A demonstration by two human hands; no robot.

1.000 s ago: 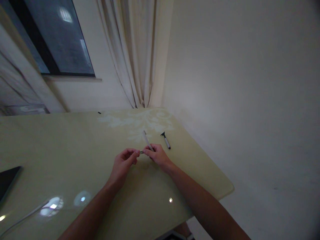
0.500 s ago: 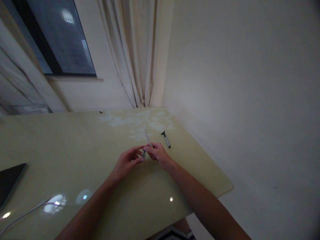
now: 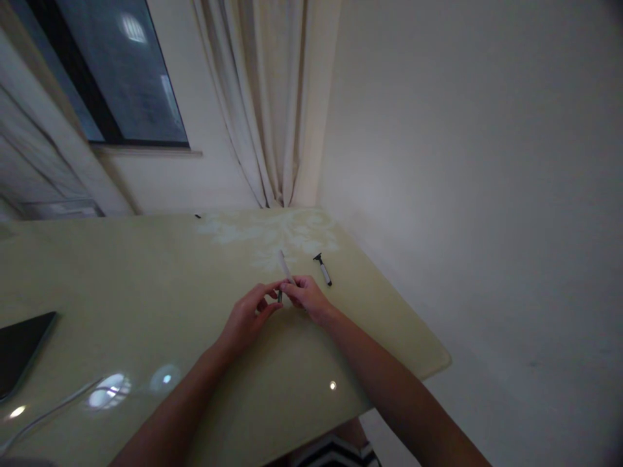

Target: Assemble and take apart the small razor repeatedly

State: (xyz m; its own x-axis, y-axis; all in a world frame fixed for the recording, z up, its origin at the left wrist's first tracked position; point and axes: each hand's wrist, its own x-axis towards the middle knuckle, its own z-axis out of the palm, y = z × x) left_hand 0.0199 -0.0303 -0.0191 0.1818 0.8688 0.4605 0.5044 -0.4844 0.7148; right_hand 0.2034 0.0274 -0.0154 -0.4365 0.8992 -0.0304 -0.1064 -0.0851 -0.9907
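Observation:
Over the table my right hand (image 3: 307,299) is closed around a slim, pale stick-like thing (image 3: 286,266), whose far end points up and away. My left hand (image 3: 249,316) pinches a small dark narrow piece (image 3: 280,296) between thumb and fingertips, close against the right hand's fingers. That piece stands nearly upright; it is too small for me to tell its kind. Both hands meet at the fingertips. Just beyond the right hand, a razor (image 3: 322,269) with a black head and a grey-and-black handle lies on the table.
The glossy pale table (image 3: 146,279) runs up to a wall (image 3: 462,194) on the right and a curtain (image 3: 272,97) behind. A dark flat device (image 3: 24,347) and a white cable (image 3: 53,408) lie at the left. A tiny black item (image 3: 197,216) sits at the back edge.
The small piece in my left fingers has turned slightly and looks darker. The pale stick leans a little more to the left. Otherwise the hands hold nearly the same place.

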